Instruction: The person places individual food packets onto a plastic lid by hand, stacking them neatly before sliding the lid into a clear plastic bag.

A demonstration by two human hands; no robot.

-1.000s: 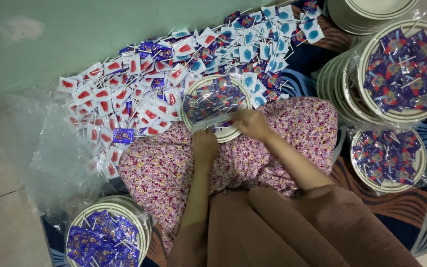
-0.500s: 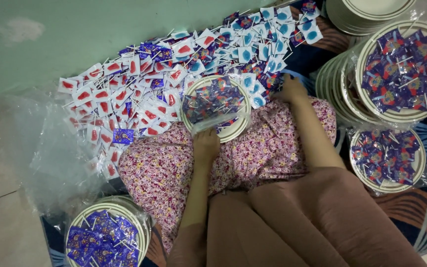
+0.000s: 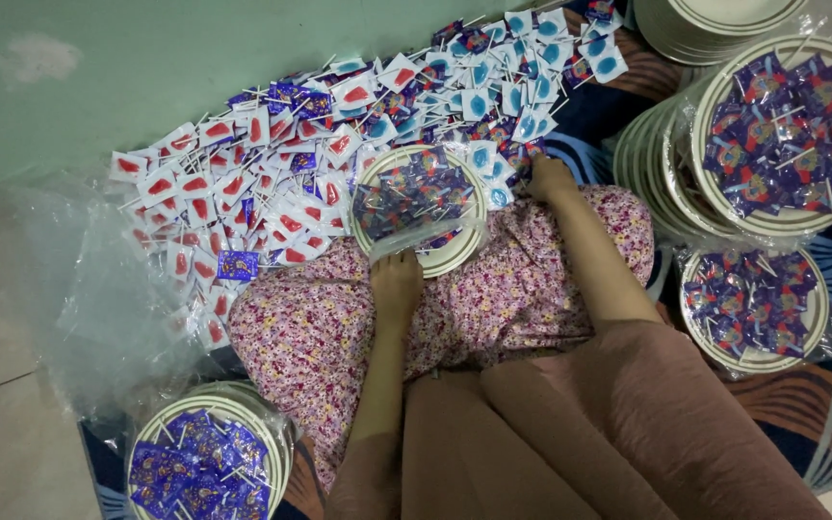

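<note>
I read soft, even, moderately dim light with faint shadows. Mild glare shows on the plastic wrap (image 3: 69, 289). Overall focus is slightly soft.

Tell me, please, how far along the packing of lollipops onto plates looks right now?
Done: three wrapped filled plates. In hand: the left hand steadies a bagged plate on the lap; the right hand reaches into loose lollipops. Left: that pile and empty plates.

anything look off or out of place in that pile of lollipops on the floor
One dark blue wrapped lollipop lies alone at the near edge of the red-and-white wrapped lollipops, away from the blue ones. The left hand holds the wrapped plate nearby; nothing looks spilled or torn.
</note>
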